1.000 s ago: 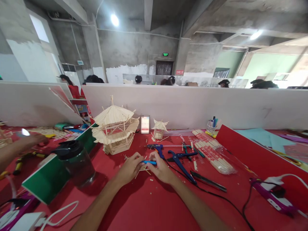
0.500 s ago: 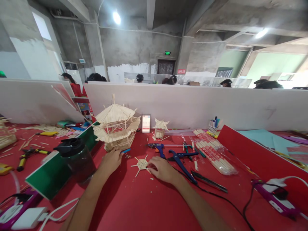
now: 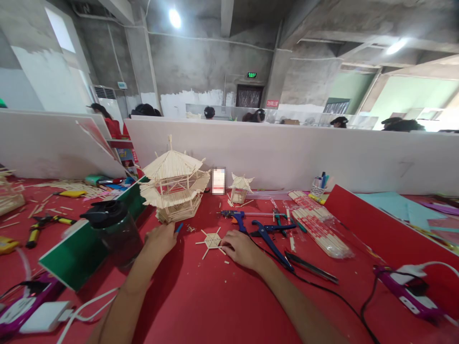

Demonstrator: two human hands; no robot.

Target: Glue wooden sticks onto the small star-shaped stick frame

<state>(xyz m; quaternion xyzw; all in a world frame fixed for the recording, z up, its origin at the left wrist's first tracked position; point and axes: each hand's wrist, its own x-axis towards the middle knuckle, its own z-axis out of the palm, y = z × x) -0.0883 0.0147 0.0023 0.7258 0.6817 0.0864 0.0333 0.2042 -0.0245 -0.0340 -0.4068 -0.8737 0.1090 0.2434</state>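
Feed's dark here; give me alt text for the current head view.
Right hand at the edge of a small spoked stick frame on a red table; left hand at a blue pen-like object, grip unclear. A two-tiered stick pagoda stands behind.

Pale matt wood in the small stick frame (image 3: 213, 241), ribbed wooden pagoda model (image 3: 175, 167), smooth red tabletop (image 3: 222, 306); glossy translucent plastic bottle (image 3: 116, 239), shiny clear wrap (image 3: 344, 251), rough grey wall (image 3: 204, 62)

Toward the left edge of the table (image 3: 215, 306), a dark water bottle (image 3: 116, 234) stands beside a green divider (image 3: 73, 260). A white partition (image 3: 287, 155) lines the far edge, a pen basket (image 3: 317, 184) before it; beyond, people in caps (image 3: 209, 112) show, and a green sign (image 3: 251, 75) glows above a door (image 3: 250, 96).
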